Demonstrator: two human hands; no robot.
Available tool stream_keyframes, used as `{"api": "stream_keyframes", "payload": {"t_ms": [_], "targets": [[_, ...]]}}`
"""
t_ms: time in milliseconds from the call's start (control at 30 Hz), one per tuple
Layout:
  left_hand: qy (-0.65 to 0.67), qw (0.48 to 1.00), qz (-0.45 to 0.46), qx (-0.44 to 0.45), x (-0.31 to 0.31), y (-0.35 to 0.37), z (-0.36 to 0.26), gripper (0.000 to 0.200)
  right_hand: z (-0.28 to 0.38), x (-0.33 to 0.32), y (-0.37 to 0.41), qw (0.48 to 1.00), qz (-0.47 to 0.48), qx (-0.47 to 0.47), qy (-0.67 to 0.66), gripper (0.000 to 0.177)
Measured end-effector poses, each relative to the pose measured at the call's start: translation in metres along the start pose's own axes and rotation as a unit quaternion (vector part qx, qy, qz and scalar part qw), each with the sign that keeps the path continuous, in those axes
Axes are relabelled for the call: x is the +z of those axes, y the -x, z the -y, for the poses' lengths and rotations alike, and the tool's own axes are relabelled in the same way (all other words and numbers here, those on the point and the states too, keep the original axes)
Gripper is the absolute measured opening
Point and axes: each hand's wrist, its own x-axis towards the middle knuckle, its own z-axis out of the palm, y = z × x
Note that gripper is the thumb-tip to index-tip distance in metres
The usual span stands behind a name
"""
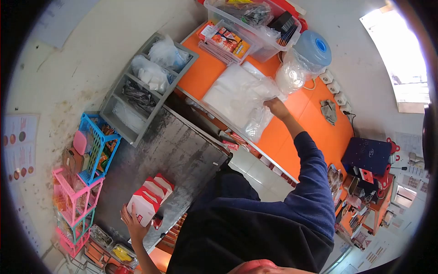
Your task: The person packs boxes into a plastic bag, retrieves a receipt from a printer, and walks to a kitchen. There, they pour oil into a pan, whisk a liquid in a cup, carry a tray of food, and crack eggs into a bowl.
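Note:
At the lower left, my left hand (132,223) is against the near end of a row of red-and-white paper food boxes (147,201), its fingers spread along the side and gripping them. The boxes lean together over a dark, worn countertop (155,150). My right hand (277,108) reaches out over the orange table (292,141); its fingers are pinched on the edge of a clear plastic bag. That bag belongs to a flat pile of clear plastic bags (235,93).
A grey divided tray (153,107) of bundled bags stands left of the table. Behind the pile are a clear plastic bin (264,50) and a blue water jug (312,50). Stacked coloured baskets (80,196) line the wall; a grey cloth (328,112) lies on the right.

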Motion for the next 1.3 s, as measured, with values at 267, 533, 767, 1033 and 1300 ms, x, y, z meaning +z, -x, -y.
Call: {"api": "stream_keyframes", "payload": {"t_ms": [267, 533, 767, 1033, 1300], "targets": [[0.016, 1.0, -0.017, 0.014, 0.001, -0.004, -0.003, 0.102, 0.041, -0.021, -0.034, 0.972, 0.117, 0.118, -0.165, 0.036], [-0.004, 1.0, -0.019, -0.023, 0.005, 0.003, -0.004, 0.1, 0.042, -0.024, -0.047, 0.96, 0.173, 0.095, -0.199, 0.039], [0.0, 1.0, -0.026, -0.017, 0.005, 0.003, -0.006, 0.097, 0.058, 0.001, -0.03, 0.972, 0.016, 0.157, -0.171, 0.025], [0.005, 0.999, -0.033, -0.015, 0.007, 0.006, -0.003, 0.094, 0.033, -0.017, -0.015, 0.946, 0.063, 0.223, -0.228, 0.025], [0.003, 0.999, -0.005, -0.04, 0.004, 0.003, -0.013, 0.103, 0.057, 0.023, -0.01, 0.994, 0.038, 0.071, 0.077, 0.05]]}}
